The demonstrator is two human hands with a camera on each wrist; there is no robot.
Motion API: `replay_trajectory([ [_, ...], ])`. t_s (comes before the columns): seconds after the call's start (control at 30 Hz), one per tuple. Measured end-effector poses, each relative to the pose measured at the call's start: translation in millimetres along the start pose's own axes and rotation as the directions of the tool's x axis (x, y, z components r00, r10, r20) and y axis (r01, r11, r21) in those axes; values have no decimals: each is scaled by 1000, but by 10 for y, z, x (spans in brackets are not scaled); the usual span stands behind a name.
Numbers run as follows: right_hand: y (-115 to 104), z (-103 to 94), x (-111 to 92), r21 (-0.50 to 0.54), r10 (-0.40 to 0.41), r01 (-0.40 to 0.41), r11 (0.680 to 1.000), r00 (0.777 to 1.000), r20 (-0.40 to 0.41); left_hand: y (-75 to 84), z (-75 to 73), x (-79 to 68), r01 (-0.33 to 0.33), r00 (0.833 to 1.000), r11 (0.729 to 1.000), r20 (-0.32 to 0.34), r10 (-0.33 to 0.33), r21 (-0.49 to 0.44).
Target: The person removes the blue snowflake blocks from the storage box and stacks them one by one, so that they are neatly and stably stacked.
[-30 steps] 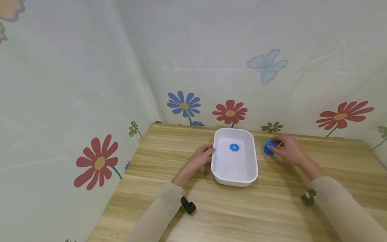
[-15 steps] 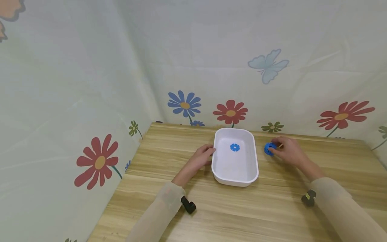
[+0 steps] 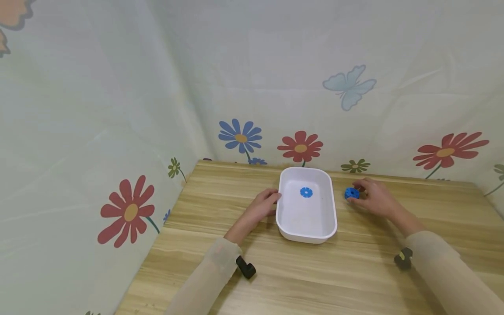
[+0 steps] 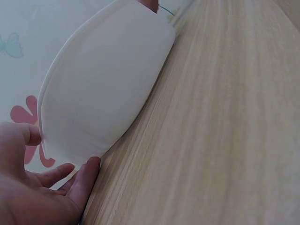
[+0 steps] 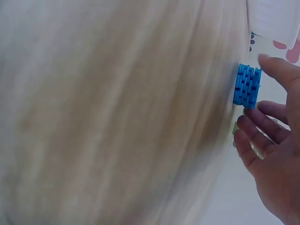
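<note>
Two hands rest on a wooden table (image 3: 354, 271), one on each side of a white tray (image 3: 293, 218). The left hand (image 3: 261, 205) lies against the tray's left wall near its far end; in the left wrist view its fingers (image 4: 86, 180) are straight and slightly apart, their tips touching the tray's outer wall (image 4: 103, 93) while the thumb sits at the rim. It grips nothing.

Just right of the tray's far right corner stands a small stack of blue discs (image 3: 351, 193), toothed round the edge, sitting on the table and clear of the tray. The right hand (image 3: 376, 199) is at the stack's right side. In the right wrist view its fingers (image 5: 262, 126) are loosely bent and a little apart, one fingertip near the top of the stack (image 5: 247, 86) and the others just beside its lower edge; whether they pinch it or only touch it I cannot tell.

One single blue disc (image 3: 306, 192) lies flat on the tray floor, toward the far end. Both forearms wear pale sleeves, each with a small black camera at the wrist, left (image 3: 246, 267) and right (image 3: 403, 258). Behind the table hangs a pale cloth (image 3: 157, 87) printed with flowers and a butterfly.
</note>
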State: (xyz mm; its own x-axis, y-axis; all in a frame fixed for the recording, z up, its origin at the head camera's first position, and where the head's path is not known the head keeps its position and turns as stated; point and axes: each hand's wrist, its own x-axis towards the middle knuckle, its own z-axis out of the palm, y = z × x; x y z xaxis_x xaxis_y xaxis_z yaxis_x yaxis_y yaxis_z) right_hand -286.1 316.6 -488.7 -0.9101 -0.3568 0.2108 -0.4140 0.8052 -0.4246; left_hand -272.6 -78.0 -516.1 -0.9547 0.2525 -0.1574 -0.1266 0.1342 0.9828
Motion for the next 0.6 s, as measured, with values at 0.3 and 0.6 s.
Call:
replay_trajectory([
  [0.3,-7,0,29,-10,-17,18,1000,999,38,-2,2,-25,9,1000,1000,1,-9,9],
  [0.6,61,23,72,6,-19,19,1000,999,40,6,-11,-7,4,1000,1000,5,-4,2],
])
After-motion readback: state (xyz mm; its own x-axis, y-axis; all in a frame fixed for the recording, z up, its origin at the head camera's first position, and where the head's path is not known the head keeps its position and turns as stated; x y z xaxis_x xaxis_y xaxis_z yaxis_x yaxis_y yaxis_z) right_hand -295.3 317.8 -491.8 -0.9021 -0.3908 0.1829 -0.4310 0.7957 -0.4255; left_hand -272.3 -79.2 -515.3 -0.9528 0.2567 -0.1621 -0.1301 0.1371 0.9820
